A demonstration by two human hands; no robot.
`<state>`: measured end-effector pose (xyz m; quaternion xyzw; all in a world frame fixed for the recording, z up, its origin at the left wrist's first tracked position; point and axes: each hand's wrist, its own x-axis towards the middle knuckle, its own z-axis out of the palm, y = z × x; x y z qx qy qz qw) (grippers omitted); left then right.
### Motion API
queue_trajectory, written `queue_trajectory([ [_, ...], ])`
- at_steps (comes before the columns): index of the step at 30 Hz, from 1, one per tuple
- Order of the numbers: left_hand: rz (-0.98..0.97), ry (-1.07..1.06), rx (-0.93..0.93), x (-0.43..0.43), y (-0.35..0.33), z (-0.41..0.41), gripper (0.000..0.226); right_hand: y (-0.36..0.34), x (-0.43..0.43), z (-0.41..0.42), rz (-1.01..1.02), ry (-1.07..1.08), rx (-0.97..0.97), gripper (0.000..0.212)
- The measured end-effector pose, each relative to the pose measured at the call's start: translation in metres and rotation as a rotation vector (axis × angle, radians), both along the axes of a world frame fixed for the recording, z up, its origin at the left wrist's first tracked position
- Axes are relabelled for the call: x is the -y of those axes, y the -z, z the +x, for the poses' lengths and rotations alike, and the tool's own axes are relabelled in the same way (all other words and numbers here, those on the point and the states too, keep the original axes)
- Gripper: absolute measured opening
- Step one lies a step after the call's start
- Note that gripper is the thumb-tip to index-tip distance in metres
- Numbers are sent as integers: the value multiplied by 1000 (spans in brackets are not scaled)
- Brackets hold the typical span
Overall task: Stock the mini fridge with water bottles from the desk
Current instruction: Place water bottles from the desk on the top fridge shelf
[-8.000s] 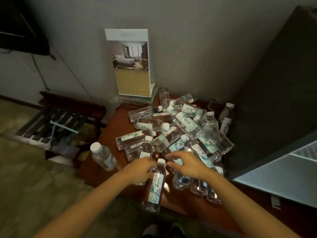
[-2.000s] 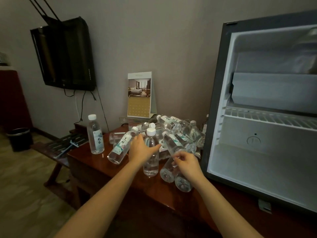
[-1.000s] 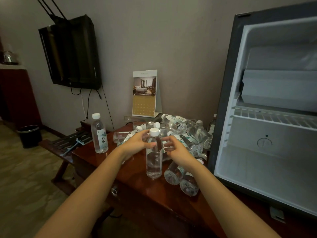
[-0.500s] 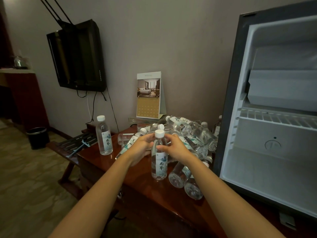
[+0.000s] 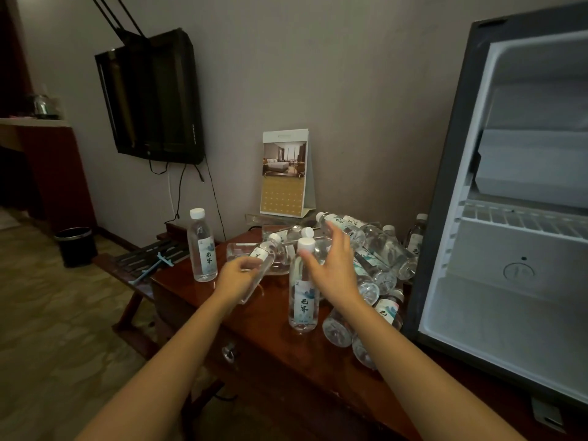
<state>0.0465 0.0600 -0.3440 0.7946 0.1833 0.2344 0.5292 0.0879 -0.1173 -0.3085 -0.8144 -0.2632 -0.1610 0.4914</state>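
Note:
A pile of clear water bottles (image 5: 375, 249) with white caps lies on the dark wooden desk (image 5: 264, 316). One bottle (image 5: 304, 300) stands upright at the desk's front, free of both hands. A second upright bottle (image 5: 202, 246) stands at the desk's left end. My left hand (image 5: 237, 280) is closed around a tilted bottle (image 5: 259, 264) left of the standing one. My right hand (image 5: 334, 268) hovers with fingers spread just right of and behind the standing bottle, over the pile. The mini fridge (image 5: 509, 218) stands with its door off to the side, its white interior bare.
A desk calendar (image 5: 284, 173) stands at the back of the desk against the wall. A black TV (image 5: 152, 100) hangs on the wall at left. A luggage rack (image 5: 149, 259) sits left of the desk, a black bin (image 5: 76, 246) further left.
Both hands have let go of the upright front bottle. My left hand has moved left and taken hold of a tilted bottle. My right hand has spread and lifted towards the pile.

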Motion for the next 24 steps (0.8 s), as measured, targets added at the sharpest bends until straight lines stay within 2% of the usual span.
queue_trajectory([
  [2, -41, -141, 22, -16, 6, -4, 23, -8, -3, -7, 89, 64, 131, 57],
  [5, -13, -225, 32, -31, 14, -6, 26, -12, -13, -11, 93, 105, 271, 40],
  [7, 43, -217, 1, -38, 19, -1, 31, -11, -23, -16, 77, 77, 343, 31],
  [10, 63, -62, -152, -47, 31, 16, 51, -3, -43, -24, 22, -50, 370, 28],
  [12, 90, 26, -288, -51, 43, 28, 68, 8, -58, -27, -46, -145, 252, 36],
  [15, 147, 18, -360, -58, 56, 38, 75, 28, -77, -22, -108, -196, -130, 48],
  [17, 197, 23, -336, -61, 57, 35, 70, 41, -84, -14, -101, -180, -357, 48],
  [20, 192, 23, -270, -60, 62, 27, 60, 59, -96, -5, -109, -137, -501, 51],
  [22, 171, -7, -229, -57, 67, 20, 58, 67, -108, -2, -30, -134, -621, 59],
  [24, 174, 9, -149, -53, 74, 13, 56, 74, -121, 1, 133, -184, -763, 61],
])
